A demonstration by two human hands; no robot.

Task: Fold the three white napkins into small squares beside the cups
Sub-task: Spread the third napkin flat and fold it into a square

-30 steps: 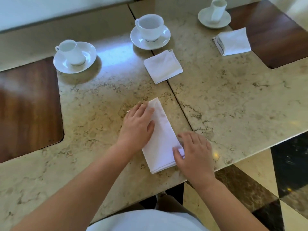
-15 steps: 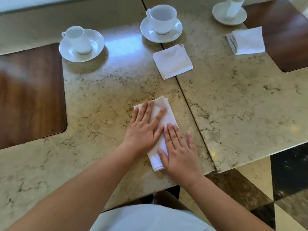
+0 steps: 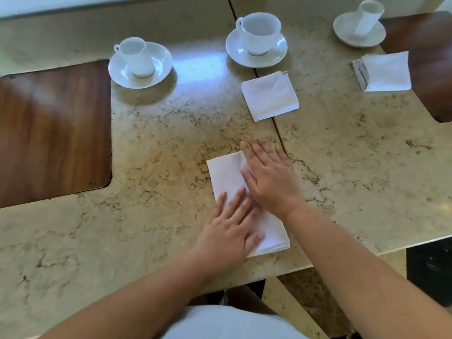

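Both hands lie flat with no grip on anything: the left hand (image 3: pixel 230 231) has slid to the near end of the third napkin (image 3: pixel 225 177) and the right hand (image 3: pixel 266 177) to its far end. This smoothed strip, seemingly half-folded, lies mid-worktop (image 3: pixel 171 133), so one more fold should square it.

Head camera, looking steeply down, near table (image 3: pixel 156 148).
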